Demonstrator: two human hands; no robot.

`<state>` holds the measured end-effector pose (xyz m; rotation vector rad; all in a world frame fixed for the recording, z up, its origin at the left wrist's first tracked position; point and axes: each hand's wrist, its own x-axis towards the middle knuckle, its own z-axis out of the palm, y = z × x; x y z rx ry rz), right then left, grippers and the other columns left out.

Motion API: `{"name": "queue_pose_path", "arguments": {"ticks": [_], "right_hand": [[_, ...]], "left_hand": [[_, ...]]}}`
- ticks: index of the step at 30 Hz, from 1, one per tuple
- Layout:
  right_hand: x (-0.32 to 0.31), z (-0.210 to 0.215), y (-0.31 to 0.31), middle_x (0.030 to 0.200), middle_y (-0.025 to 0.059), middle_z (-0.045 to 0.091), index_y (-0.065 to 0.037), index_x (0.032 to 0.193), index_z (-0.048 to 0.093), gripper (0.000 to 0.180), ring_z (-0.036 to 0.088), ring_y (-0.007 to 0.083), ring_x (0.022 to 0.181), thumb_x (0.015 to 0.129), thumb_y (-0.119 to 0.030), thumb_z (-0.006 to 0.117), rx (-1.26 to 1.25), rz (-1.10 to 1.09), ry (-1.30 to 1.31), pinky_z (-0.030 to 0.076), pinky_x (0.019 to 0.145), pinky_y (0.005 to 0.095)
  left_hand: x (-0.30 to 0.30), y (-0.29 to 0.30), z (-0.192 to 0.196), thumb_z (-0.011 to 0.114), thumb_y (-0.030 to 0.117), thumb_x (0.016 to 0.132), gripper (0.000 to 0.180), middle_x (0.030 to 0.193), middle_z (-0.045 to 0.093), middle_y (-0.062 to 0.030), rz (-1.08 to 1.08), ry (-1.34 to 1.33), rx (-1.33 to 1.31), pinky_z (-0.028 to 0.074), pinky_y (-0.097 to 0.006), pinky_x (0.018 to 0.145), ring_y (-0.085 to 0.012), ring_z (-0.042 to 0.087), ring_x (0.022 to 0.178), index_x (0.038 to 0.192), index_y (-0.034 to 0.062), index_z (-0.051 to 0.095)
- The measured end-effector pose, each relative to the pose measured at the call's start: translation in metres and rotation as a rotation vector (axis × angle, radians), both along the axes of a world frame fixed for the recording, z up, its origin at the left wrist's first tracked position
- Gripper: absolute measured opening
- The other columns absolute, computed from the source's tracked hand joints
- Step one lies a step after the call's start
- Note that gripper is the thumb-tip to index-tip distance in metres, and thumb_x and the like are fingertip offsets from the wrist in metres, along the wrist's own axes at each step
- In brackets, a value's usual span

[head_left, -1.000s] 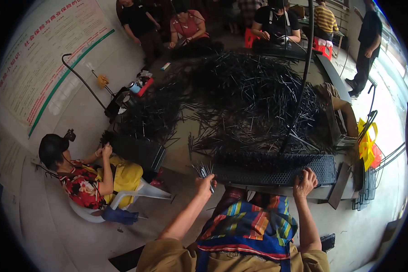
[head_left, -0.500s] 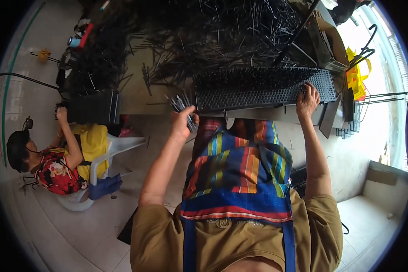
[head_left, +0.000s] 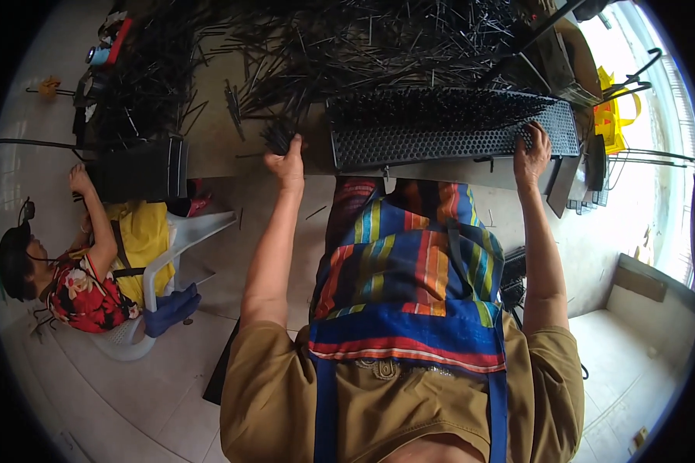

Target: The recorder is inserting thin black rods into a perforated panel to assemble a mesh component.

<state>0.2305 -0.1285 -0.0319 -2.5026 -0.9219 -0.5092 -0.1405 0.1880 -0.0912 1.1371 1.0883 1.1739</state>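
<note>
Tray (head_left: 432, 149), black, honeycomb-holed, at bench (head_left: 211, 119) edge, long axis left-right. Right hand (head_left: 533, 157) nearer: touching its right front, fingers bent; gap between them, cannot tell. Left hand (head_left: 287, 160) beyond its left end, apart from it, fingers clamped on bundle (head_left: 276, 137) of thin dark rods. Far side bristling, near holes bare.

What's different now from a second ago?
The left hand has moved left, away from the black perforated tray, with the bundle of dark strips still at its fingers. The view has tipped downward, so several people farther off have dropped out of sight. The right hand stays at the tray's right part.
</note>
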Motion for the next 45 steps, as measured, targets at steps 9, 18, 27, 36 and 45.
{"name": "queue_pose_path", "arguments": {"ticks": [9,18,27,36,45], "right_hand": [[-0.199,0.083,0.095,0.096,0.0083,0.068,0.000,0.106,0.065,0.022,0.063,0.0190,0.091,0.084,0.000,0.064,0.275,0.619,0.709,0.048,0.077,0.0296],[-0.222,0.063,0.120,0.075,0.0012,0.063,0.001,0.094,0.062,0.011,0.055,0.0056,0.062,0.084,0.002,0.067,0.507,0.376,1.538,0.046,0.055,0.0209],[-0.226,0.063,0.120,0.073,0.0008,0.062,-0.001,0.094,0.062,0.013,0.055,0.0062,0.058,0.083,0.006,0.065,0.658,0.376,1.458,0.045,0.052,0.0203],[-0.213,0.081,0.186,0.077,0.0008,0.067,-0.002,0.097,0.065,0.010,0.058,0.0040,0.060,0.087,0.000,0.065,0.542,0.654,0.782,0.047,0.055,0.0192],[-0.218,0.059,0.217,0.075,0.0069,0.066,-0.006,0.092,0.068,0.011,0.065,0.0161,0.064,0.082,-0.003,0.069,0.360,0.762,0.419,0.049,0.056,0.0276]], "left_hand": [[-0.008,-0.099,0.104,0.067,-0.002,0.078,0.008,0.074,0.067,-0.0101,-0.321,-0.234,-0.689,0.048,-0.028,0.050,-0.0169,0.063,0.057,0.086,0.0002,0.064],[0.007,-0.154,0.094,0.068,-0.007,0.075,0.029,0.078,0.066,-0.0053,-0.390,-0.213,-0.780,0.052,-0.028,0.051,-0.0161,0.065,0.062,0.101,0.0043,0.060],[0.010,-0.142,0.101,0.066,-0.002,0.079,0.013,0.079,0.068,-0.0094,-0.340,-0.224,-0.753,0.054,-0.030,0.053,-0.0191,0.066,0.062,0.092,0.0018,0.065],[-0.011,-0.131,0.103,0.066,-0.004,0.079,0.007,0.072,0.068,-0.0111,-0.319,-0.192,-0.752,0.052,-0.030,0.055,-0.0199,0.066,0.062,0.086,-0.0039,0.067],[-0.020,-0.124,0.094,0.068,-0.003,0.077,0.010,0.079,0.070,-0.0132,-0.258,-0.265,-0.847,0.053,-0.030,0.060,-0.0208,0.068,0.065,0.087,-0.0052,0.069]]}}
